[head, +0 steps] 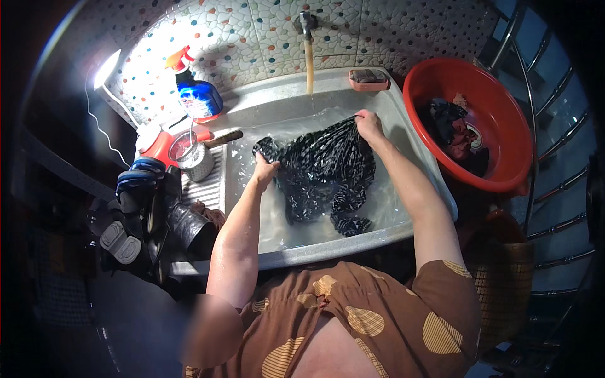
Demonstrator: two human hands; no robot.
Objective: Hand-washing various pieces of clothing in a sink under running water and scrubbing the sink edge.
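Note:
A wet black garment with fine light markings is spread between my two hands in a laundry sink of cloudy water. My left hand grips its bunched left end just above the water. At the upper right, my right hand pinches another edge and pulls the fabric into folds. The lower part of the cloth lies in the water, with a narrow piece curling towards the sink's front. Behind it, a hose hangs from the wall tap, with a little water below its end.
A red plastic basin with dark and reddish cloths stands right of the sink, beside a metal railing. A soap dish sits on the back rim. To the left are a blue spray bottle, a glass jar, a brush handle and a lit lamp.

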